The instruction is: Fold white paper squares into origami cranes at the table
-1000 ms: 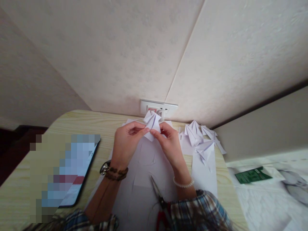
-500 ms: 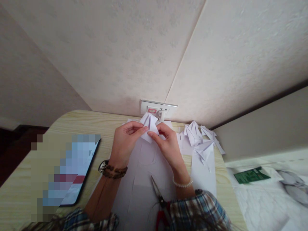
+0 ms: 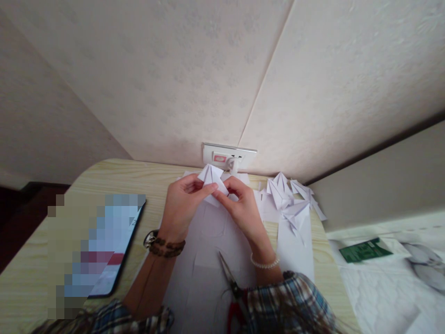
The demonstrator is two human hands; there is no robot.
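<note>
A small piece of folded white paper (image 3: pixel 210 175) is held up between both hands near the back of the table, its creased, pointed top facing the wall. My left hand (image 3: pixel 186 197) pinches its left side, the thumb lying across the front. On the lower right edge, my right hand (image 3: pixel 241 204) grips it between thumb and fingers. The thumbs nearly meet at the middle of the paper. Below the hands, white paper sheets (image 3: pixel 208 260) cover the table, and red-handled scissors (image 3: pixel 233 285) lie on them with the blades pointing away from me.
Several folded paper pieces (image 3: pixel 283 197) lie to the right. On the left of the wooden table (image 3: pixel 114 178) rests a tablet-like screen (image 3: pixel 114 250), partly pixelated. A wall socket (image 3: pixel 229 155) with a plug sits just behind. Off the table's right edge is a green packet (image 3: pixel 365 250).
The folded paper has tipped slightly to the left in my fingers, and my left thumb reaches further across it. Scissors and other paper pieces stay where they were.
</note>
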